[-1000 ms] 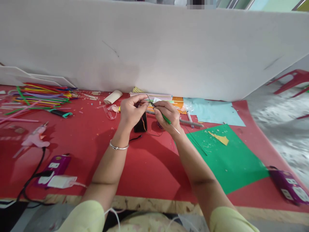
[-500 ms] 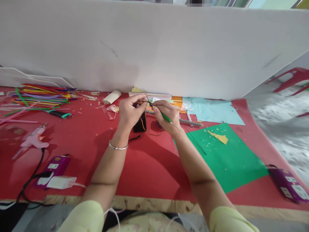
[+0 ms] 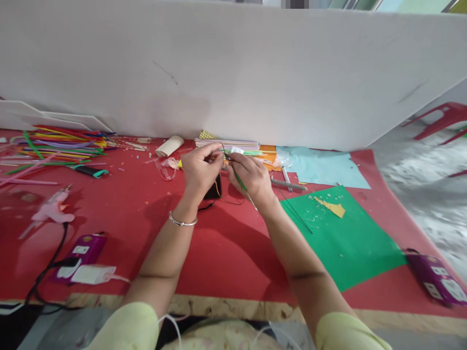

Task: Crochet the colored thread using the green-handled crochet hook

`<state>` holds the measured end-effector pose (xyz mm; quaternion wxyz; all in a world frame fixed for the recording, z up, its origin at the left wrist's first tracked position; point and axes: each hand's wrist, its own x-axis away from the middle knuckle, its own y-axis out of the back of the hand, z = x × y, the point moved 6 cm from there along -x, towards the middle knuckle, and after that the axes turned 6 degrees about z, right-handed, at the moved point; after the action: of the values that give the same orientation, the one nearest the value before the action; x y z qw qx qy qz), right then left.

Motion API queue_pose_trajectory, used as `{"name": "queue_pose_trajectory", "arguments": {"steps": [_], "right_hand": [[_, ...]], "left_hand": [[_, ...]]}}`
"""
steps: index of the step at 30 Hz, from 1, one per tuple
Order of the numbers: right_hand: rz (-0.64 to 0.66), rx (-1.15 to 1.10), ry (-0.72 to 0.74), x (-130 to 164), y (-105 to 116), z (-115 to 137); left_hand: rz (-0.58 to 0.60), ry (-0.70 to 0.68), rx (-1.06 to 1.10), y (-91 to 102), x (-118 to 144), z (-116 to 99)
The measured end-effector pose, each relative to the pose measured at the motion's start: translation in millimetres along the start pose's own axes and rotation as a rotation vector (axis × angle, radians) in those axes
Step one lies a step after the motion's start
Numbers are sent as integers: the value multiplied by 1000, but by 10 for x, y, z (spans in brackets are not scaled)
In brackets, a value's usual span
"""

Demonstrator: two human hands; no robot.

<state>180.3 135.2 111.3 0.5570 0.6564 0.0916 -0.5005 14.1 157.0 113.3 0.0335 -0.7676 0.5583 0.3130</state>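
My left hand (image 3: 200, 170) and my right hand (image 3: 250, 176) meet over the red table cover (image 3: 219, 243) near the white board. Both pinch a thin dark wire (image 3: 223, 148) between thumb and fingers. My right hand also grips a green-wrapped stick (image 3: 241, 183) that slants down across its back toward my wrist. A small black box (image 3: 215, 188) with an orange wire lies just under my left hand. A silver bangle (image 3: 181, 222) sits on my left wrist.
Coloured straws (image 3: 62, 146) lie at the far left, with a pink glue gun (image 3: 49, 209) and a purple power strip (image 3: 82, 253) nearer me. A green sheet (image 3: 346, 238), a light blue sheet (image 3: 324, 167) and another purple power strip (image 3: 438, 279) lie right. A white board (image 3: 233, 73) walls the back.
My hands have drawn closer together and shifted slightly right. The green stick has tilted steeper, its lower end swinging toward my right wrist.
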Motion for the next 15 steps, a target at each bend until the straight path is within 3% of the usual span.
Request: {"name": "queue_pose_trajectory", "arguments": {"steps": [3, 8, 15], "right_hand": [[-15, -29, -39, -5, 16, 9], [-94, -297, -97, -16, 95, -44], [-154, -597, -240, -2, 81, -198]], "left_hand": [[-3, 21, 19, -2, 2, 8], [22, 43, 54, 5, -40, 22], [59, 89, 386, -9, -85, 104]]}}
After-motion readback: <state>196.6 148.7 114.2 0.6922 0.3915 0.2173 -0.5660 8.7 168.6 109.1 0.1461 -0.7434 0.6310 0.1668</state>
